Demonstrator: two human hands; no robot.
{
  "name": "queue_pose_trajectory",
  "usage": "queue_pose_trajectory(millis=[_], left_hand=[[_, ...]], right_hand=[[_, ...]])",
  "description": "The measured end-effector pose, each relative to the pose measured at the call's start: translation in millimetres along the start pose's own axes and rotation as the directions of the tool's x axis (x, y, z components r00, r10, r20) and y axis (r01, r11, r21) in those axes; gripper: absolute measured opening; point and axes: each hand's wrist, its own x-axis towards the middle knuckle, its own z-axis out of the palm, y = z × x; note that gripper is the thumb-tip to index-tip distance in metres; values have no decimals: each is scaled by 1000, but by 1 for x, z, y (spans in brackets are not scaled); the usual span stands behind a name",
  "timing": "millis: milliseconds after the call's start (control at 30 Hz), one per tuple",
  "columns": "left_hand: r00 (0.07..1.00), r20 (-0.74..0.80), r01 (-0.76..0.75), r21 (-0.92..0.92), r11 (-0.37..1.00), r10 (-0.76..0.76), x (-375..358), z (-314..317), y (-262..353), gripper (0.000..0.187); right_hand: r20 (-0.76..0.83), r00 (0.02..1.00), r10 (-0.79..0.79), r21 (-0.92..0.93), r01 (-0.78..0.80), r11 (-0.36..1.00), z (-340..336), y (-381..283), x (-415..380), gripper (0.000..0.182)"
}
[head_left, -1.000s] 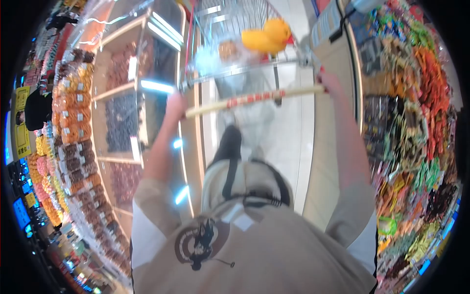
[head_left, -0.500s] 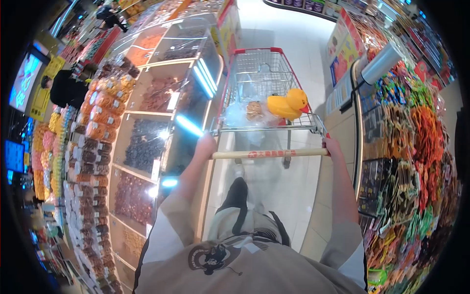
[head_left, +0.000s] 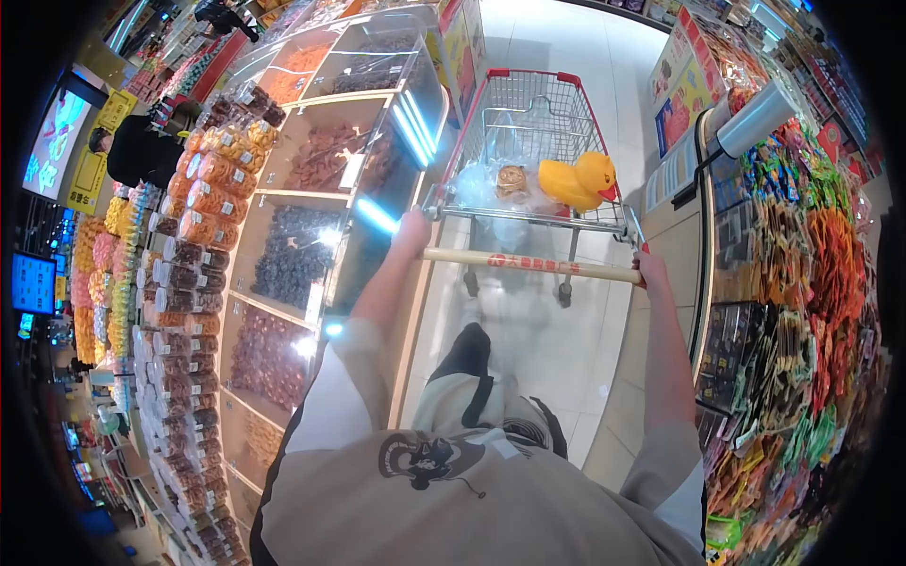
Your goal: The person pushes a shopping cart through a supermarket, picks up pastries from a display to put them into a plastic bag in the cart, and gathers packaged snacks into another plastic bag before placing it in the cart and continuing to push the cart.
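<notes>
My left hand (head_left: 411, 231) is closed around the left end of the cart handle (head_left: 530, 263), a pale bar with red lettering. At the bar's right end, my right hand (head_left: 652, 271) is wrapped round it. Beyond the bar stands the wire shopping cart (head_left: 566, 90) with red corners. Inside it, a yellow rubber duck (head_left: 578, 180) sits at the right, beside a clear plastic bag (head_left: 474, 185) and a round brown item (head_left: 511, 179).
Bins of dried food (head_left: 294, 253) line the left side, with stacked plastic tubs (head_left: 205, 228) beyond them. Hanging colourful packets (head_left: 821, 245) fill the right side. A person in black (head_left: 142, 151) is at the far left. Pale floor (head_left: 585, 33) runs ahead between displays.
The cart and duck appear slightly higher and further right in view. Both hands still hold the handle, which now slopes down to the right. The shelves have shifted in view.
</notes>
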Motion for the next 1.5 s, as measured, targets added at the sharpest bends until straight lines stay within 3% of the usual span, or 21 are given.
queue_pose_trajectory(millis=[167,300,533,700,900,1000,1100,1200,1300,1400,1500], left_hand=[[996,-60,-58,77,995,63,48,4,-2,18],[996,-59,-74,-67,995,70,73,-21,8,17],[987,-91,-137,-76,988,130,147,-25,8,22],[996,29,-80,-123,989,85,178,-49,25,30],[995,72,-57,-109,992,65,225,-60,51,36],[991,95,-83,-80,993,90,258,-60,57,41],[991,134,4,-69,998,5,291,-59,68,46],[991,108,-72,-118,990,85,318,-59,78,47],[967,256,39,-170,985,6,338,-74,107,45],[985,171,23,-127,992,-1,357,-81,128,42],[996,61,-60,-102,993,66,379,-81,143,42]], right_hand=[[-28,996,-82,-38,81,996,10,5,42,21],[-60,997,-43,102,49,994,28,-18,51,22],[-18,1000,25,178,-21,984,45,-56,83,17],[18,997,75,164,-77,983,51,-79,103,17],[30,993,114,86,-116,990,55,-117,128,18],[77,993,87,61,-92,994,57,-133,141,21],[127,990,60,59,-68,996,61,-154,150,23],[42,998,35,108,-40,993,69,-164,175,24],[64,996,62,135,-70,988,66,-185,196,24],[29,1000,2,236,-9,972,70,-184,235,22],[5,1000,22,164,-22,986,70,-202,265,22]])
